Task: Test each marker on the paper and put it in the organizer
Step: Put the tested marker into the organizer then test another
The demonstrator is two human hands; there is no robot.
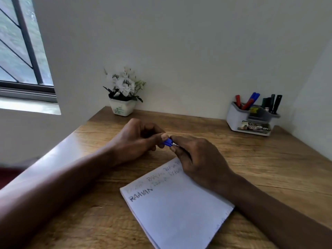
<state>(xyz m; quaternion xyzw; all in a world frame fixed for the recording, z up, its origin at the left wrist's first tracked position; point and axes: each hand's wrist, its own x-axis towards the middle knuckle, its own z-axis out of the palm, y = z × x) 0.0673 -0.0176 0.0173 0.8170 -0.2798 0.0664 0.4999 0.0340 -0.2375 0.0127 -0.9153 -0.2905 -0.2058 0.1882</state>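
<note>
A blue marker (168,142) shows between my two hands above the desk, just beyond the paper's far corner. My left hand (136,139) pinches its blue end, which looks like the cap. My right hand (195,159) grips the rest of the marker, whose body is hidden in my fist. The white paper pad (176,209) lies on the desk in front of me with several handwritten words along its upper left. The white and grey organizer (251,119) stands at the back right, holding several red, blue and dark markers.
A white pot of white flowers (123,94) stands at the back of the wooden desk (269,168) against the wall. A window is at the upper left. Walls close the desk at the back and right.
</note>
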